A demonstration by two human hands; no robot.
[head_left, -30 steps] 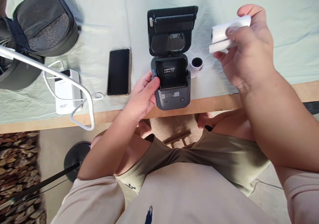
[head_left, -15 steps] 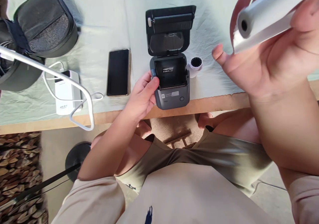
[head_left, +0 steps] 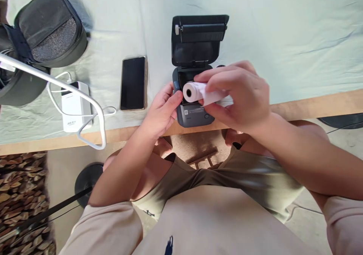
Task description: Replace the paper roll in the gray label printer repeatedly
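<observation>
A dark grey portable printer point(head_left: 193, 118) stands at the table's front edge with its lid point(head_left: 196, 53) tipped up and back. My left hand point(head_left: 166, 105) grips the printer's left side, thumb on the rim of the paper bay. Over that bay my right hand point(head_left: 238, 92) holds a white paper roll point(head_left: 194, 91) by its right part, its hollow core end facing left. A loose flap of paper hangs from the roll beneath my fingers. The roll covers much of the bay, and I cannot tell whether it touches the inside.
Left of the printer lies a phone point(head_left: 133, 83). Farther left are a white power bank point(head_left: 75, 115) with a cable and an open black case point(head_left: 53, 32). A white curved tube point(head_left: 85, 94) crosses the left side. Behind my right hand, a small white object is mostly hidden.
My right hand has brought the paper roll from the upper right down and left to the printer's open bay. My left hand keeps its hold; the printer has shifted slightly.
</observation>
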